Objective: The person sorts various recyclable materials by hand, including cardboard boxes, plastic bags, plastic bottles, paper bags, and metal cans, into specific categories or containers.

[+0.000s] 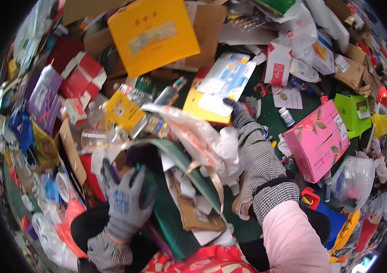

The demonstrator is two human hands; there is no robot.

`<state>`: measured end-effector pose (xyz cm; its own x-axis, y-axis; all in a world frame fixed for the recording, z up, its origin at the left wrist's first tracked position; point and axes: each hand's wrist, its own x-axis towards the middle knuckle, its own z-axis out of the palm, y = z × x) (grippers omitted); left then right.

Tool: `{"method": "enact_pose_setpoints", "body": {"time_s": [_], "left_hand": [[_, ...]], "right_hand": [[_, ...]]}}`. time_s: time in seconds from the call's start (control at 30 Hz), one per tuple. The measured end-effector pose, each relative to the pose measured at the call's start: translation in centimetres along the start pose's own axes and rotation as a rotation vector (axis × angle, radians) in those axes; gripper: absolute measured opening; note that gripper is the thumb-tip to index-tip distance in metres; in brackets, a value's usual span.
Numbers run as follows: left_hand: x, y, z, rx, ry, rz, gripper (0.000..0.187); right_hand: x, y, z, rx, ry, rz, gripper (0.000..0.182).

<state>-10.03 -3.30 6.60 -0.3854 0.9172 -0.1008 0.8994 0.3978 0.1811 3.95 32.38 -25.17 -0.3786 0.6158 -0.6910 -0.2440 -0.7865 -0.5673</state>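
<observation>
My left hand [127, 200], in a grey knitted glove with a dark palm, has its fingers spread beside the open green bag [170, 223]. Inside that bag are flattened brown cardboard [193, 222] and white paper pieces. My right hand [244, 111], also gloved, is reaching forward, with its fingers closed at the right edge of a yellow box [193, 105]. A blue-and-white printed carton [230, 75] lies against that box. Part of the right hand's grip is hidden. Between the hands lies a crumpled white plastic bag [193, 132] with red print.
Mixed waste surrounds me. A large yellow-orange box [152, 36] stands at the back, a pink box [317, 141] on the right and a purple box [43, 98] on the left. A small white bottle [286, 116] lies on the green floor [266, 102].
</observation>
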Motion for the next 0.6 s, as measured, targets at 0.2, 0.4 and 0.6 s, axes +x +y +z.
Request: {"method": "enact_pose_setpoints", "body": {"time_s": [0.2, 0.4, 0.6], "left_hand": [[-1.4, -1.8, -0.2, 0.105, -0.180, -0.023, 0.058], [-1.8, -1.4, -1.7, 0.242, -0.462, -0.115, 0.056], [-3.4, -2.3, 3.1, -0.346, 0.240, 0.043, 0.047]], "right_hand": [[-13.6, -6.7, 3.9, -0.099, 0.081, -0.699, 0.045], [-39.9, -9.8, 12.2, -0.339, -0.180, -0.868, 0.036], [-50.4, -5.1, 10.2, -0.568, -0.230, -0.685, 0.034]]}}
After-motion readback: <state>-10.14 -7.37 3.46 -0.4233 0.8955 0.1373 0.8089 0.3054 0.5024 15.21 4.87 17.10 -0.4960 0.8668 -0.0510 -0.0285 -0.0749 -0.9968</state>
